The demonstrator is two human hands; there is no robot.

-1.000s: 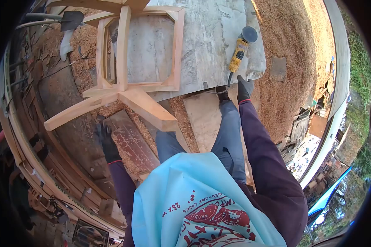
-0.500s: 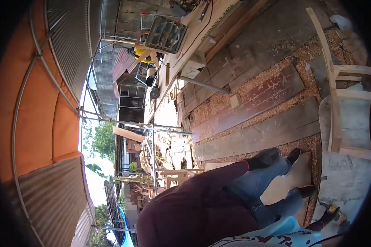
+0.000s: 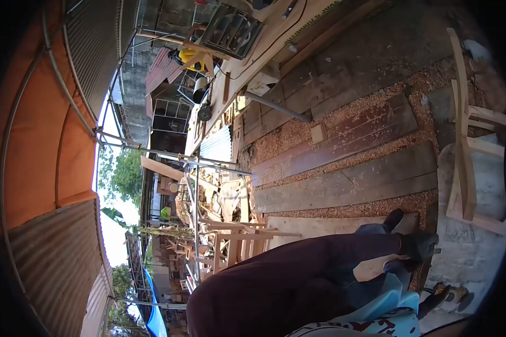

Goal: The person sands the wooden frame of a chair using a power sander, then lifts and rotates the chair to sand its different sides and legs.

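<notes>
The view lies on its side, with the ground at the right. My right arm, in a dark maroon sleeve, hangs down beside my jeans, and my right hand (image 3: 419, 245) wears a dark glove. Its fingers are too dark to read, and I see nothing clearly held in it. At the lower right edge my left hand (image 3: 437, 297), also gloved, is closed around a small yellow-and-black power tool (image 3: 458, 296). A dark cable curves near it. Part of the tool is lost in shadow. My dark shoes stand on a light board (image 3: 326, 223).
Wide planks (image 3: 348, 180) lie on the ground among wood chips. A curved wooden chair frame (image 3: 465, 163) leans on concrete. A long workbench (image 3: 264, 48) carries a metal-framed machine (image 3: 230, 31). Metal poles, wooden stools (image 3: 242, 238) and an orange tarp (image 3: 39, 151) surround the area.
My right arm has swung down and forward, its gloved hand now farther from my jeans. My feet have shifted, and the whole view has tilted slightly. The left hand keeps the tool.
</notes>
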